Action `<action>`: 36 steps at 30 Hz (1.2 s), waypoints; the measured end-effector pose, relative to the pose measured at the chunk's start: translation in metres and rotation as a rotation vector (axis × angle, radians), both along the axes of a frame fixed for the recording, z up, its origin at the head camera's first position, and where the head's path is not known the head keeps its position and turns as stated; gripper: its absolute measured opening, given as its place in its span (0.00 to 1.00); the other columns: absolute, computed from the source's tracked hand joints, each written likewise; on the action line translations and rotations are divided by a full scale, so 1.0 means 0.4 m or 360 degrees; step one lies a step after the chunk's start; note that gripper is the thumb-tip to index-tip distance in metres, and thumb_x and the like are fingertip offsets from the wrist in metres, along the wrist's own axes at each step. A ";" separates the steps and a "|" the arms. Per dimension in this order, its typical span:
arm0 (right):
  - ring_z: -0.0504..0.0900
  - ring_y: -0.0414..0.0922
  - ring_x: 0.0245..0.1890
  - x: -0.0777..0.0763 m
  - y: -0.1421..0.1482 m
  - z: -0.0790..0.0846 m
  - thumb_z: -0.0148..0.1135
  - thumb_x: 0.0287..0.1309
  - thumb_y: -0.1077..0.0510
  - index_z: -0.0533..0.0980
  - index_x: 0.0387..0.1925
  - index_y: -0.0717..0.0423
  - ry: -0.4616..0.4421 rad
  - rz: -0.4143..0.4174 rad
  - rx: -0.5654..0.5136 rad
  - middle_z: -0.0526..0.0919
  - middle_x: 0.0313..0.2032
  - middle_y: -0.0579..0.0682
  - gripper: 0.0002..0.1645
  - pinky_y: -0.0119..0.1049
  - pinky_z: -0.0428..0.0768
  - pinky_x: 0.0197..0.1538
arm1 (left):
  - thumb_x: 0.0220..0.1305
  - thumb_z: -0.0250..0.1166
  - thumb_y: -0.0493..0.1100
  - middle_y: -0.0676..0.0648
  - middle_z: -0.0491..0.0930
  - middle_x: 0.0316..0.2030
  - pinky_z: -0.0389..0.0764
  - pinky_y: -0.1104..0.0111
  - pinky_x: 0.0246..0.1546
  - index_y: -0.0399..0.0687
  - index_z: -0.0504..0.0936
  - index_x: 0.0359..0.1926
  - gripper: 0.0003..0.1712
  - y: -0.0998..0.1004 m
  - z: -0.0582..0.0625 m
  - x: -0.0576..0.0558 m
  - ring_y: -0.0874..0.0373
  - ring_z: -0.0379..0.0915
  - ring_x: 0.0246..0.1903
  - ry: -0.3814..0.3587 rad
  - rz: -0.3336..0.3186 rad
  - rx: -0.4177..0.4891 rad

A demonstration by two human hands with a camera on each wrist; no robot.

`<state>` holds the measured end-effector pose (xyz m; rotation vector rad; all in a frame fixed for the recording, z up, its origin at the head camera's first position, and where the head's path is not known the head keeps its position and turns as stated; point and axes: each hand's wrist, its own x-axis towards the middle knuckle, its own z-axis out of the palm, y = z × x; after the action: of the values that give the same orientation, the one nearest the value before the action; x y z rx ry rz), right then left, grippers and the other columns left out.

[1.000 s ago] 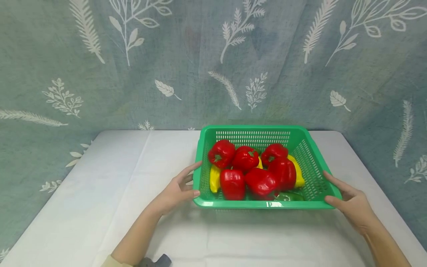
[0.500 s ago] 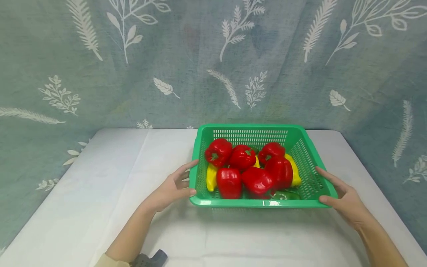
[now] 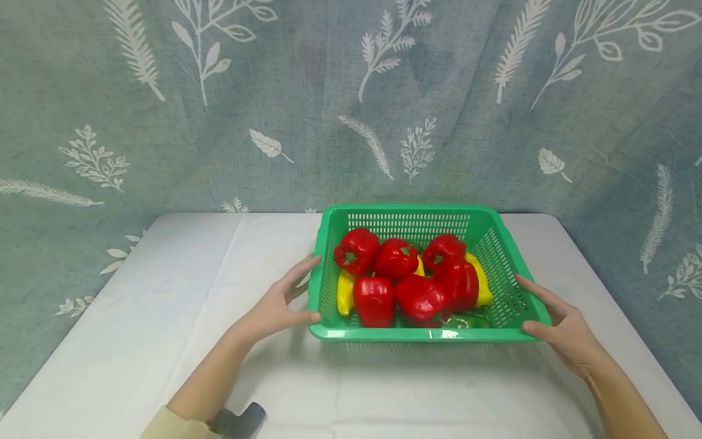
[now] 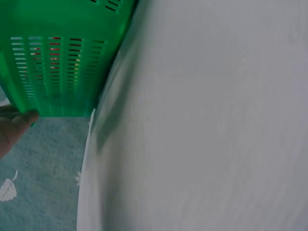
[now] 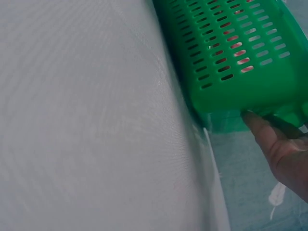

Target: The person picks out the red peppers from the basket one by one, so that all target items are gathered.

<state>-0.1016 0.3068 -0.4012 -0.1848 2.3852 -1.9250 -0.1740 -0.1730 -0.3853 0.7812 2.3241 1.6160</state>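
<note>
A green slotted plastic basket (image 3: 378,333) stands on the white-covered table, holding several red bell peppers (image 3: 374,302), yellow curved pieces (image 3: 345,292) that look like bananas, and a green vegetable (image 3: 466,321) partly hidden beneath them. My left hand (image 3: 276,308) is at the basket's left side, fingers extended and spread, thumb tip right at the front left corner of the rim. On the opposite side, my right hand (image 3: 567,335) lays a straight index finger and the thumb along the rim at the front right corner. Both wrist views show the basket's outer wall with a thumb at its rim.
White cloth (image 3: 428,390) covers the table, its back edge meeting a grey-green curtain (image 3: 219,152) with white leaf prints. A dark device (image 3: 241,421) is on my left wrist beside a beige sleeve (image 3: 178,427).
Basket and both hands have shifted slightly left in the head view, as has the background a little. My left fingers have spread wider at the rim. The contents look the same.
</note>
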 end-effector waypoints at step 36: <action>0.63 0.26 0.57 0.001 0.005 -0.015 0.60 0.61 0.60 0.57 0.71 0.44 -0.0063 -0.0036 -0.0171 0.42 0.73 0.55 0.39 0.21 0.74 0.51 | 0.46 0.76 0.43 0.46 0.46 0.73 0.69 0.49 0.59 0.52 0.47 0.74 0.60 0.133 0.133 -0.251 0.47 0.44 0.71 0.0456 -0.0466 -0.0818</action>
<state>-0.1014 0.3090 -0.4072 -0.1254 2.2705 -2.0485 -0.2744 -0.1198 -0.3319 1.2040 2.4957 0.7761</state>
